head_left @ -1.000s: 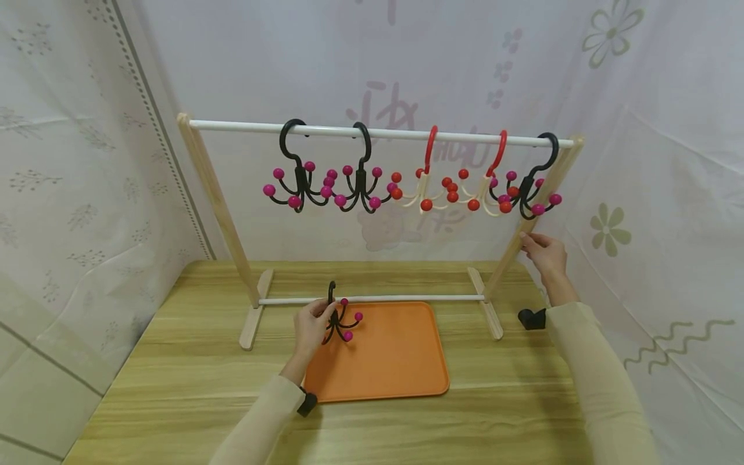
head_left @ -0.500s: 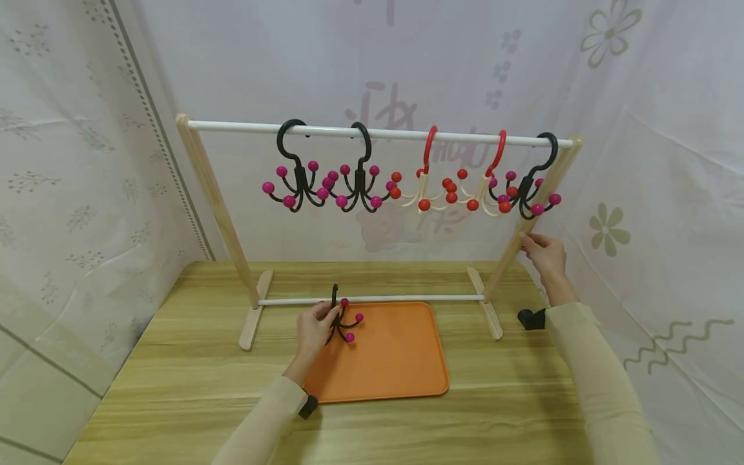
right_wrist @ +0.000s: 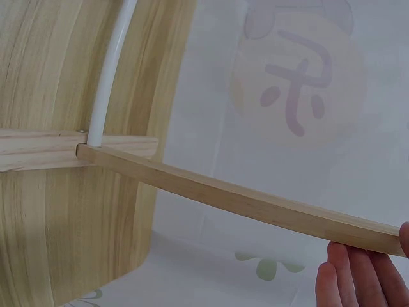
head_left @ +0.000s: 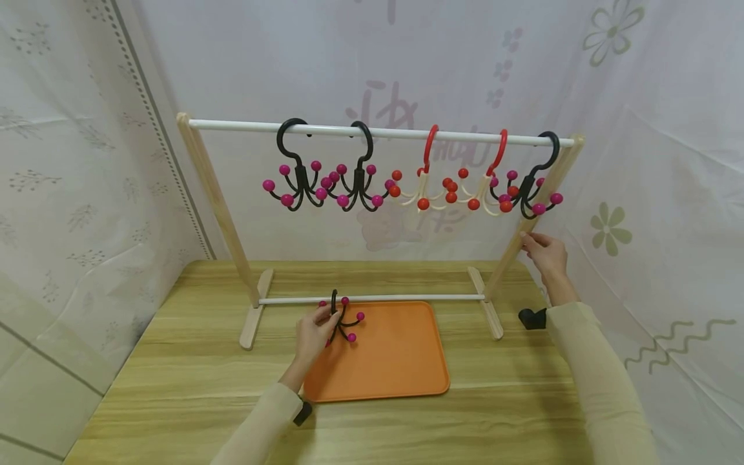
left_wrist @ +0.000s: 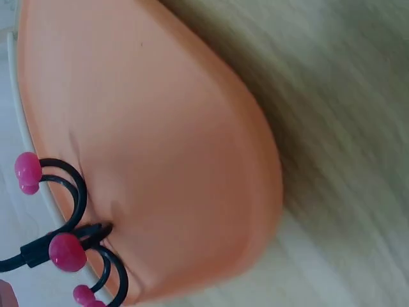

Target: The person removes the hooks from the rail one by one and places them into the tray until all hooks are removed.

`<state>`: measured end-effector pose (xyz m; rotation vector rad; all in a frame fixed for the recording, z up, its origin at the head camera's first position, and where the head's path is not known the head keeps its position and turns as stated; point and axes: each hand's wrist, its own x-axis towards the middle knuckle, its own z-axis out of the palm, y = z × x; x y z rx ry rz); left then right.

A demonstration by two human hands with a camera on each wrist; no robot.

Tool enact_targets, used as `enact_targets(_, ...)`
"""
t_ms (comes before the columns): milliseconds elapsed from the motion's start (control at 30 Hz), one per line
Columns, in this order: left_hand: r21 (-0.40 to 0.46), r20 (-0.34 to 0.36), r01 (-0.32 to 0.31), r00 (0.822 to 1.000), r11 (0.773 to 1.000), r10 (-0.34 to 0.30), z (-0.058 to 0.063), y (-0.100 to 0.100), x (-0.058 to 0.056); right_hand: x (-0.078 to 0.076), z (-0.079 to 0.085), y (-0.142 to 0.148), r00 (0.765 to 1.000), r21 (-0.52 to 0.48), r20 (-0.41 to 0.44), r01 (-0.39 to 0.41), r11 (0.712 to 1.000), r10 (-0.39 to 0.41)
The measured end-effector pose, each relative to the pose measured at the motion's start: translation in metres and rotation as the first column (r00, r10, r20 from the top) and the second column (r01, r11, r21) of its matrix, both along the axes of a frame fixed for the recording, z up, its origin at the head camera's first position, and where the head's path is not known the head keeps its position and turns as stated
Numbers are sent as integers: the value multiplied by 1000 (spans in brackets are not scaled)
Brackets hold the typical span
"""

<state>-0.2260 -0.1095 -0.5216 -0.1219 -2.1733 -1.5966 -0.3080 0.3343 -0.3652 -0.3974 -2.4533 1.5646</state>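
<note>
Black hanger [left_wrist: 37, 251], pink-balled, 1: pinched by left hand [head_left: 312, 336] over orange tray [head_left: 383, 355]. Wooden post [right_wrist: 223, 195]: gripped by right hand [head_left: 546, 258]. White rail [head_left: 395, 134]: 5 hangers [head_left: 360, 179].

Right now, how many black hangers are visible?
4: first hanger and second hanger on the left half of the rail, third hanger at its right end, fourth hanger in the left hand.

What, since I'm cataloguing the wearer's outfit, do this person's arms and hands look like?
The left sleeve and right sleeve are long, plain and pale cream, ending near the wrists. A small black block shows by each wrist: the left block and the right block. The left hand and right hand wear no gloves. No cables or markings are visible.
</note>
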Motion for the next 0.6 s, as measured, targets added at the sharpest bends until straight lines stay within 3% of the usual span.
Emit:
enact_targets(233, 38, 22, -49, 999, 998, 48, 20, -18, -5, 0, 1, 0, 1000, -18, -19, 19, 1000, -19)
enact_targets(433, 10, -110, -97, 989, 995, 98, 50, -36, -14, 0, 1, 0, 999, -23, -26, 18, 1000, -19)
enact_targets(600, 39, -170, -89, 981, 995, 94, 81, -46, -17, 0, 1, -1, 1000, -13, -14, 13, 1000, -13)
